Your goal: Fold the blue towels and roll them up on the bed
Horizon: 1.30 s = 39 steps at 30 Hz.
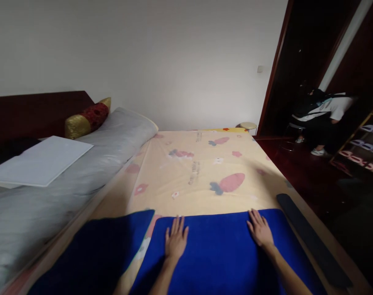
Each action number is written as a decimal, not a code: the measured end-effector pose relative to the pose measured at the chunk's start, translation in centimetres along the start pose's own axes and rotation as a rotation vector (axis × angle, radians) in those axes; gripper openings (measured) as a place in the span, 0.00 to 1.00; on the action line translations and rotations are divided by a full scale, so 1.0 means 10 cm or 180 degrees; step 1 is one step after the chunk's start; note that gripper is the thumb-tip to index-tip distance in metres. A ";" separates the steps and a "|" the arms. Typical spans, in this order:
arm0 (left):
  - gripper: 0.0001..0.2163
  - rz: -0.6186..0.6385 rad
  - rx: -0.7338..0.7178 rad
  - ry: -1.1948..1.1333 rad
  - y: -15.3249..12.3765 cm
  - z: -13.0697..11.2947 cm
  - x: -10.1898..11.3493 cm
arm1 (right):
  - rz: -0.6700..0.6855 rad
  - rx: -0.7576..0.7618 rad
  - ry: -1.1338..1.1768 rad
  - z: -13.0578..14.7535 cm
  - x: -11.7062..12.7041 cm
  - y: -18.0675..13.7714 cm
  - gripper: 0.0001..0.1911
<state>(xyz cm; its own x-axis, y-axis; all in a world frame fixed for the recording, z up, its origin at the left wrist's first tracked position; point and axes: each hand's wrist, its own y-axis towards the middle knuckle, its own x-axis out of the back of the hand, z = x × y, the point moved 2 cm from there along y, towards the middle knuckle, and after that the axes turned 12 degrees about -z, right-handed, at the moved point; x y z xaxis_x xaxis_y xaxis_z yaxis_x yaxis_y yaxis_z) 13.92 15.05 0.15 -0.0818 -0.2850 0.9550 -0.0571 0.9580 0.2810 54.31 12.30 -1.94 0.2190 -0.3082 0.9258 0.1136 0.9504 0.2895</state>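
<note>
A blue cloth (217,254) lies spread on a bed with a cream, carrot-patterned sheet (186,196). Near the cloth's far edge, on its left part, my left hand (176,239) rests flat with fingers stretched out. My right hand (260,229) lies flat by the same edge, farther right, its fingers slightly spread. Neither hand grips anything. To the left, a second, darker blue cloth (94,250) lies beside the first, with a strip of sheet showing between them. Along the right side runs a long, narrow dark grey strip (312,239).
A grey plastic-covered bundle (112,143) lies along the left, bearing a white flat board (41,162) and a red-gold bolster (88,119). A round stool (248,126) stands beyond the bed. At right, a person (324,110) sits bent over near a shoe rack (362,143).
</note>
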 end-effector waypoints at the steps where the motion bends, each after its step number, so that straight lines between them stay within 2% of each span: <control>1: 0.26 0.0008 0.0272 0.0191 0.04 0.28 0.03 | -0.0071 -0.0210 -0.0156 -0.28 0.05 -0.01 0.33; 3: 0.27 0.0003 0.0529 0.0404 0.08 0.71 0.08 | -0.0133 -0.0425 -0.0325 -0.71 0.11 -0.02 0.35; 4: 0.27 0.0028 0.0595 0.0441 0.10 0.84 0.10 | -0.0150 -0.0472 -0.0368 -0.86 0.13 -0.03 0.35; 6: 0.27 0.0041 0.0728 0.0491 0.10 0.91 0.15 | -0.0246 -0.0558 -0.0435 -0.94 0.14 -0.04 0.36; 7: 0.26 -0.0005 0.0776 0.0518 0.09 0.83 0.17 | -0.0336 -0.0603 -0.0457 -0.87 0.13 -0.04 0.37; 9: 0.25 -0.0202 0.0677 0.0494 0.00 0.47 0.21 | -0.0515 -0.0559 -0.0366 -0.52 0.09 -0.09 0.36; 11: 0.25 -0.0308 0.0156 0.0176 -0.17 -0.08 0.20 | -0.0537 -0.0164 -0.0004 0.03 0.01 -0.19 0.35; 14: 0.25 -0.0025 -0.0541 -0.0491 -0.55 -0.87 0.13 | -0.0266 0.0506 0.0634 0.85 -0.11 -0.44 0.30; 16: 0.25 0.0100 -0.0795 -0.0714 -0.80 -1.14 0.10 | -0.0139 0.0641 0.0751 1.11 -0.12 -0.61 0.29; 17: 0.25 0.0123 -0.0797 -0.0730 -0.90 -1.15 0.09 | -0.0114 0.0588 0.0720 1.10 -0.10 -0.68 0.29; 18: 0.25 0.0121 -0.0704 -0.0679 -0.98 -1.08 0.09 | -0.0129 0.0460 0.0636 1.01 -0.07 -0.75 0.29; 20: 0.26 0.0083 -0.0217 -0.0435 -1.09 -0.71 0.12 | -0.0254 0.0067 0.0372 0.60 0.02 -0.91 0.30; 24: 0.30 -0.0022 0.1346 -0.0072 -1.22 0.41 0.22 | -0.0680 -0.0721 -0.0034 -0.59 0.16 -1.32 0.38; 26: 0.31 -0.0102 0.1624 -0.0230 -1.26 0.79 0.28 | -0.0738 -0.0781 0.0000 -1.02 0.18 -1.51 0.40; 28: 0.31 -0.0209 0.1634 -0.0432 -1.24 0.89 0.34 | -0.0809 -0.0783 -0.0002 -1.18 0.21 -1.60 0.40; 30: 0.30 -0.0303 0.1461 -0.0556 -1.21 0.71 0.39 | -0.0956 -0.0792 -0.0059 -1.04 0.24 -1.59 0.39; 33: 0.29 -0.0400 0.1043 -0.0603 -1.21 0.05 0.40 | -0.1060 -0.0547 0.0059 -0.35 0.26 -1.48 0.35; 35: 0.28 -0.0389 0.0678 -0.0649 -1.29 -0.48 0.35 | -0.0806 -0.0132 0.0371 0.26 0.20 -1.43 0.30; 36: 0.27 -0.0259 0.0289 -0.0679 -1.35 -0.74 0.31 | -0.0634 0.0052 0.0535 0.55 0.15 -1.42 0.29; 39: 0.26 0.0234 -0.0298 -0.0797 -1.54 -1.28 0.16 | -0.0221 0.0311 0.0813 1.14 -0.04 -1.46 0.27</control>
<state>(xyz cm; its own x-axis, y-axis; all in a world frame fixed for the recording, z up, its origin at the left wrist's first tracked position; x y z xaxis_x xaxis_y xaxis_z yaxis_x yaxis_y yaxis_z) 27.37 0.25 -1.40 -0.3263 -0.2023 0.9234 0.0493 0.9719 0.2304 41.55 -0.96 -3.78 0.4526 -0.3615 0.8151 0.0456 0.9223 0.3837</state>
